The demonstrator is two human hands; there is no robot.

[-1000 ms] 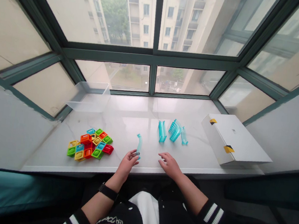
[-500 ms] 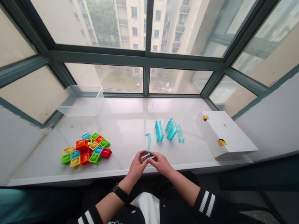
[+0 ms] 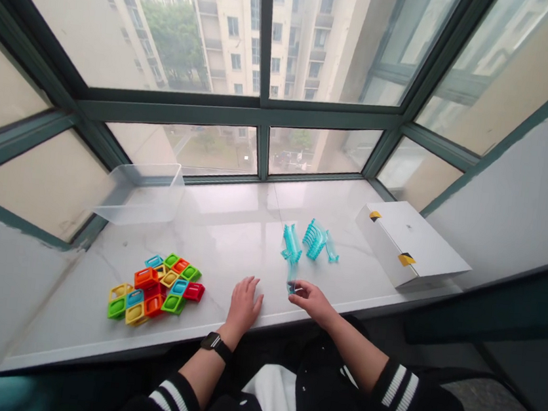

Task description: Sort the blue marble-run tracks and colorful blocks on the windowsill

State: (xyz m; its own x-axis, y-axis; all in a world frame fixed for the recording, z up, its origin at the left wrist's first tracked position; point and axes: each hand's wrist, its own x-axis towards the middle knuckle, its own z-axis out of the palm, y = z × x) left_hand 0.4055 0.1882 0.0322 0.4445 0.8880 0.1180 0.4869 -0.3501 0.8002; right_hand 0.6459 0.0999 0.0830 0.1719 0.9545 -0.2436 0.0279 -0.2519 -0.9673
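Observation:
My right hand (image 3: pixel 311 299) is closed on the near end of a curved, translucent turquoise plastic strip (image 3: pixel 291 272). The strip's far end reaches a ribbed group of similar turquoise pieces (image 3: pixel 292 242); whether they touch, I cannot tell. A second ribbed turquoise group (image 3: pixel 315 238) stands just to the right, with a single turquoise piece (image 3: pixel 331 248) beside it. My left hand (image 3: pixel 243 304) rests palm down near the front edge of the white sill (image 3: pixel 230 240), fingers spread and holding nothing.
Colourful plastic blocks (image 3: pixel 155 291) in red, yellow, green and blue lie in a cluster on the left. Behind them, by the window, stands a clear plastic bin (image 3: pixel 143 197). A white box (image 3: pixel 413 241) with yellow-black tabs sits at the right.
Both hands were together at the turquoise strip. The left hand has let go and moved left onto the sill; the right hand has carried the strip right, towards the ribbed pieces.

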